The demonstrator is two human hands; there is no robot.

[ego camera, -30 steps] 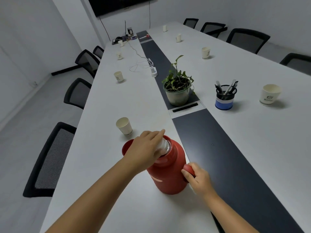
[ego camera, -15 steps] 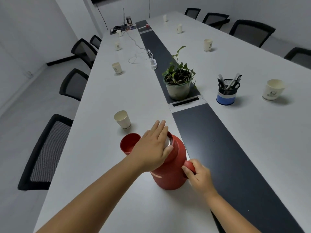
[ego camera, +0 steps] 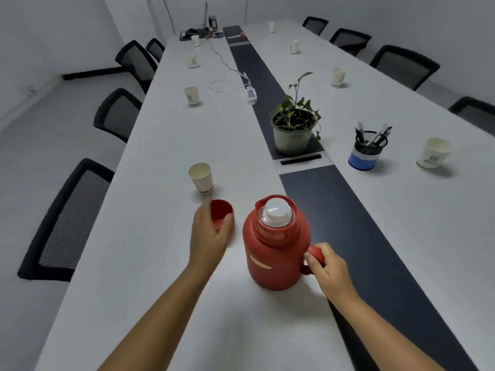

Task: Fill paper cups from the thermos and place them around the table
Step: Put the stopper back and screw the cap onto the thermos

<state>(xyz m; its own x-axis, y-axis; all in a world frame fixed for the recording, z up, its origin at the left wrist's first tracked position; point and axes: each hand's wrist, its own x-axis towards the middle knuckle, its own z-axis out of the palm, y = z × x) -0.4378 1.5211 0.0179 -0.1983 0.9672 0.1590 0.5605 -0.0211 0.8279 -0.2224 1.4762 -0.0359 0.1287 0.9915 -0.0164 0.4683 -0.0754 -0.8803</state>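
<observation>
Head view: thermos (ego camera: 273, 253) upright on the counter (ego camera: 166, 156), near edge, just left of the dark centre strip (ego camera: 345, 210). White stopper (ego camera: 276, 214) seated in its neck. Right hand (ego camera: 328, 271) grips the thermos handle (ego camera: 314, 254). Left hand (ego camera: 210, 236) holds the red lid (ego camera: 221, 216), open side up, just left of the thermos. Nearest cup (ego camera: 201, 178) stands upright just beyond the lid. More cups along both sides. Plant (ego camera: 293, 129) on the strip, pen pot (ego camera: 367, 149) to its right.
</observation>
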